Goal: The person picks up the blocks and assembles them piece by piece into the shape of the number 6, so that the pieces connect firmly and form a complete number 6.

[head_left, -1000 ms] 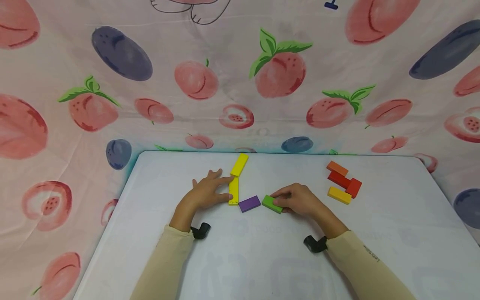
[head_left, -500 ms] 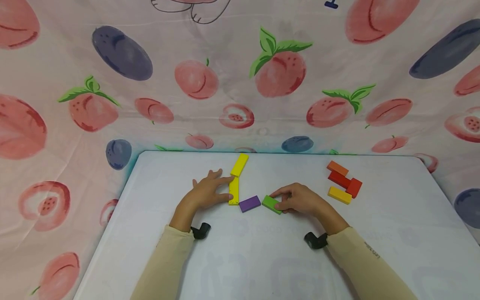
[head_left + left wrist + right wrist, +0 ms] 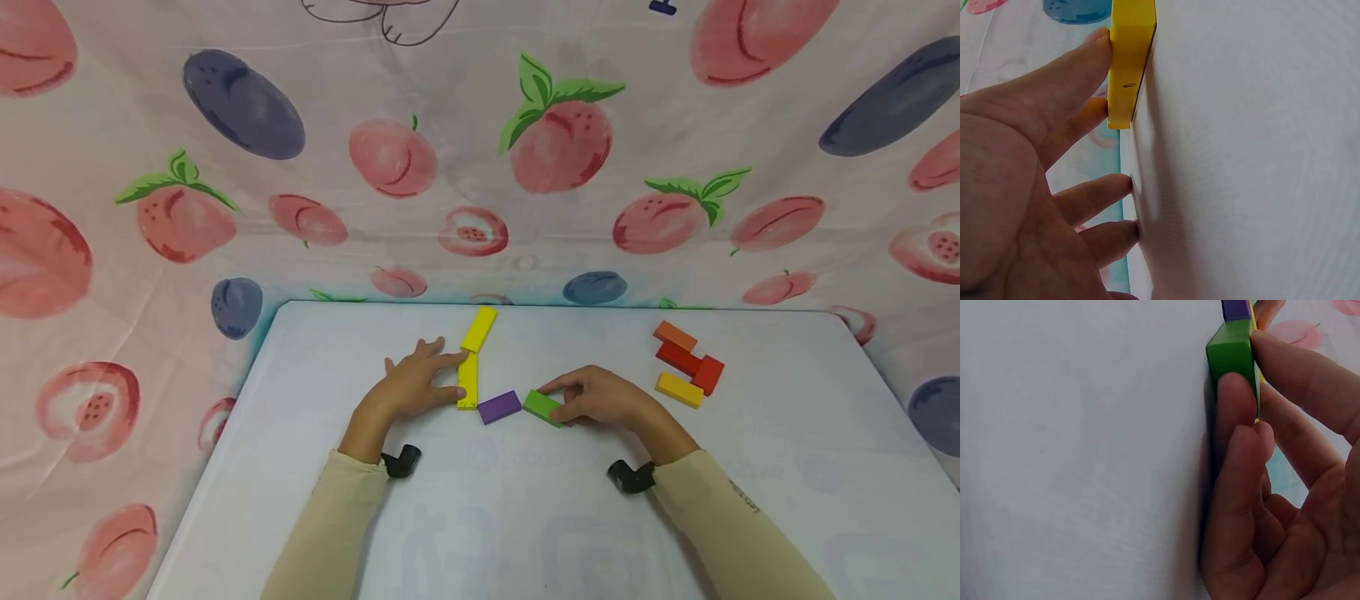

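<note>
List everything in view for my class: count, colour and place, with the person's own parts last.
Table: 1, white, beneath the blocks
Fruit-print backdrop: 1, pale with pink, blue, green, behind the table
Yellow blocks: 2, bright yellow, end to end
Purple block: 1, purple, right of these
Green block: 1, green, right of purple
Orange block, red blocks, deep-yellow block: 1, 2, 1, far-right cluster
Wrist devices: 2, black, at the cuffs
Sleeves: 2, beige, lower left and right
Left hand: 1, bare, touching nearer yellow block
Right hand: 1, bare, pinching green block

Open lane between the sleeves, up to purple block, which nearly plugs gap from left hand's yellow block to green block. Right hand bars green block's right side.
</note>
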The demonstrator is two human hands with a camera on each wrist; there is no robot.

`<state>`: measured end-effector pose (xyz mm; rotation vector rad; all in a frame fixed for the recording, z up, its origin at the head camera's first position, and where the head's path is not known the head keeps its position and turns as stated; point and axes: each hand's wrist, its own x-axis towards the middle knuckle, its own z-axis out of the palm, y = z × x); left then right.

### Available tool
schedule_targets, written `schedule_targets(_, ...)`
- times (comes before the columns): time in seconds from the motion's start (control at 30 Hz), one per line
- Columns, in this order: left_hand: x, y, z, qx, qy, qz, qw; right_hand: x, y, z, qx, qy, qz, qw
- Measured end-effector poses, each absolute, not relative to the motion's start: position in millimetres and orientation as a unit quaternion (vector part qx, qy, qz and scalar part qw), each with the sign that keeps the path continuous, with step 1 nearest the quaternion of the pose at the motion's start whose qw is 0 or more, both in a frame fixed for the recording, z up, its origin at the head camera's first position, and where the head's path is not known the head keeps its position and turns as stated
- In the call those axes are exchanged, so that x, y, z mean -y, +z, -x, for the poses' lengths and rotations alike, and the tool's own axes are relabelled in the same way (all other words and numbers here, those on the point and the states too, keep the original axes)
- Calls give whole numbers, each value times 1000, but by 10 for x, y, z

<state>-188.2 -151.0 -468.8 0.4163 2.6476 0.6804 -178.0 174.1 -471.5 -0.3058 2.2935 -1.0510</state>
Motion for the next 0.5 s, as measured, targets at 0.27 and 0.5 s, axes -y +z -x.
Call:
schedule_targets(0.27, 1512, -4690, 1887, -941, 239, -151, 188, -1763, -4712, 1792, -858, -396, 118, 304)
schedule_targets(0.5, 1515, -4679, 1889, -939, 243, -153, 188, -1753, -4695, 1788, -859, -393, 116, 308)
